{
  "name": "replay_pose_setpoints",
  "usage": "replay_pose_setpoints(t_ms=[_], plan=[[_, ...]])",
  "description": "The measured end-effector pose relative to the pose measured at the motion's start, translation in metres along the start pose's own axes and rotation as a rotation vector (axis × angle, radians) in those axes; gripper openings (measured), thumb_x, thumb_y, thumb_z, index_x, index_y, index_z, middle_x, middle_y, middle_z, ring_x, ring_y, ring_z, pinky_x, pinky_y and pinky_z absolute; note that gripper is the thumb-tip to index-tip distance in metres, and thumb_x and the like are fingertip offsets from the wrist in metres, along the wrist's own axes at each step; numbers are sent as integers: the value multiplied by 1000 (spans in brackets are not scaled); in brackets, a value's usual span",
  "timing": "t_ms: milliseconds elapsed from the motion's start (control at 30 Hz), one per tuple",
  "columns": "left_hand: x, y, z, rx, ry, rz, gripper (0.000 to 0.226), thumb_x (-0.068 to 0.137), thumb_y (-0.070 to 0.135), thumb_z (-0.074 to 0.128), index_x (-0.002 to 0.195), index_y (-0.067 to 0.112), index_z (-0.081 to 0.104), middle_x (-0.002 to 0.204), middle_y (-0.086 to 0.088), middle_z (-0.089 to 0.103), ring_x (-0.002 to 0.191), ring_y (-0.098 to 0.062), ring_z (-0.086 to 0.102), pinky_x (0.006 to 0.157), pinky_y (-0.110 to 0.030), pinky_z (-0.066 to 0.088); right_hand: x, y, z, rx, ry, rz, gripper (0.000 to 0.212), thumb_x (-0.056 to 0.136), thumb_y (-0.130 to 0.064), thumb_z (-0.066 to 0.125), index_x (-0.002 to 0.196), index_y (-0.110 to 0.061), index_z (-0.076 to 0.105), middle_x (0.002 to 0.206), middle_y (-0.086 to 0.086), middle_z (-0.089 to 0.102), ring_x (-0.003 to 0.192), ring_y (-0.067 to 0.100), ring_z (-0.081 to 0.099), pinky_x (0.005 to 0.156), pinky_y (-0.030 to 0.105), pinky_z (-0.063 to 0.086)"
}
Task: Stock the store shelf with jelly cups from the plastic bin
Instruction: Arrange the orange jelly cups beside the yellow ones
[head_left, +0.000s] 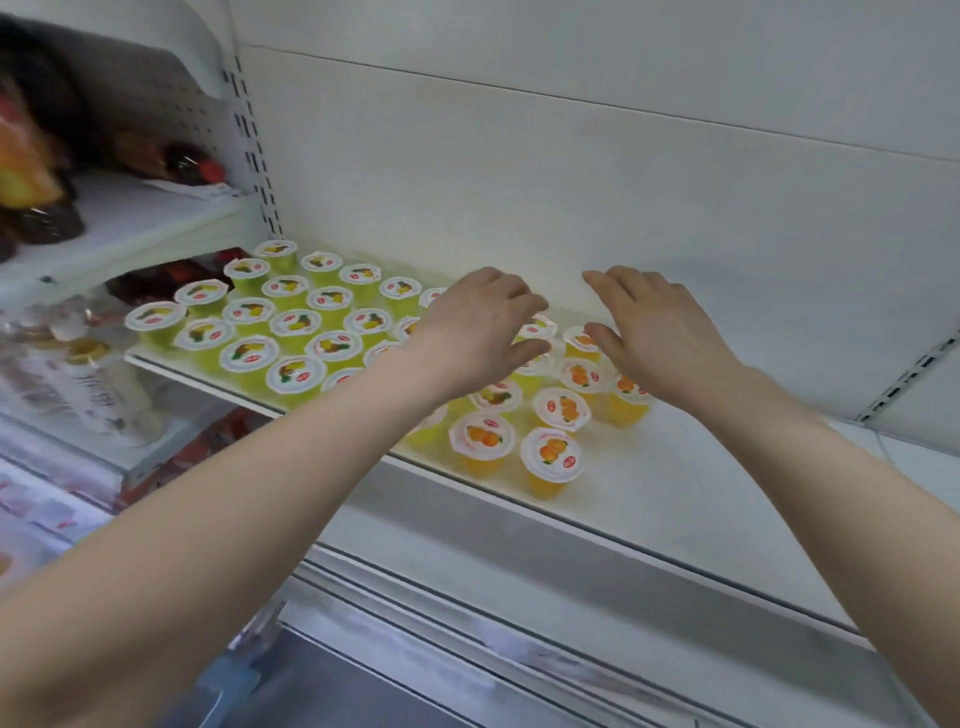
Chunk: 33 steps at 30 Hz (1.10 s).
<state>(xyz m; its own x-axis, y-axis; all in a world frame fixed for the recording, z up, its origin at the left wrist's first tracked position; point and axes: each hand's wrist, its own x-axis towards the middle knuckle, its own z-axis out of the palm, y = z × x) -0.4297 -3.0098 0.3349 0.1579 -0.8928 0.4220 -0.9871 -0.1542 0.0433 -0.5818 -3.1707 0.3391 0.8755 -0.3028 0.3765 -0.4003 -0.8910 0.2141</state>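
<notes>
Several jelly cups stand in rows on the white store shelf (675, 499). Green-yellow cups (296, 325) fill its left part, and orange cups (551, 457) stand near the middle front. My left hand (475, 327) hovers palm down over the cups in the middle, fingers apart, holding nothing. My right hand (660, 332) is beside it, also palm down with fingers spread, just over the rearmost orange cups (582, 338). Some cups are hidden under both hands. The plastic bin is not in view.
The shelf's white back wall rises right behind the hands. The shelf's right half is bare white surface. To the left, other shelves (130, 218) hold bottles and packaged goods. A grey rail (519, 535) runs along the shelf's front edge, with lower shelving below.
</notes>
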Motion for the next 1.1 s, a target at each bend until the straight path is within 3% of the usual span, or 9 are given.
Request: replay_pose_setpoints(t_ms=[133,333,433,667,833,1000,1100], plan=[[-50,-52,-30,80,58,-57,44,90,42,58,124,13,63,117,-9,64,111,-32,54,95,-39,41,22,-62,-12,21,36,-78,53,97,-35,49,143,-9,43,135,17,52,116,39,52,90,48,43],[-152,-137,-72,162,117,-150,43,88,40,59,119,11,65,109,-10,65,103,-34,57,91,-41,45,57,-179,-24,99,82,-214,53,95,-33,57,141,-10,46,133,16,54,118,39,52,93,48,43],[-212,-179,-94,183,117,-219,48,88,46,48,118,12,65,109,-8,65,104,-32,57,94,-41,45,72,-244,-26,142,110,-270,53,95,-35,57,141,-11,45,135,15,53,120,38,50,95,48,41],[-381,-261,-125,203,92,-500,52,87,45,42,119,10,65,109,-13,65,103,-35,58,92,-41,42,86,-403,-8,283,150,-434,56,93,-38,42,139,-7,47,131,17,54,112,39,52,92,49,44],[-502,-291,-112,193,-14,-775,40,90,34,61,126,15,61,120,-9,63,113,-32,54,99,-42,41,78,-505,26,429,68,-550,55,91,-37,46,139,-10,48,130,14,54,115,36,51,91,47,46],[-587,-299,-83,92,-117,-1040,35,91,30,61,124,18,63,117,-8,63,110,-34,54,95,-44,44,74,-576,68,480,-59,-732,51,90,-30,53,137,-9,49,126,13,56,112,34,53,94,46,46],[-618,-303,-63,54,-141,-1151,32,93,30,60,122,19,65,118,-7,63,112,-34,54,93,-44,46,78,-610,92,500,-164,-825,55,83,-23,68,133,-7,54,123,13,59,110,34,56,92,46,49]])
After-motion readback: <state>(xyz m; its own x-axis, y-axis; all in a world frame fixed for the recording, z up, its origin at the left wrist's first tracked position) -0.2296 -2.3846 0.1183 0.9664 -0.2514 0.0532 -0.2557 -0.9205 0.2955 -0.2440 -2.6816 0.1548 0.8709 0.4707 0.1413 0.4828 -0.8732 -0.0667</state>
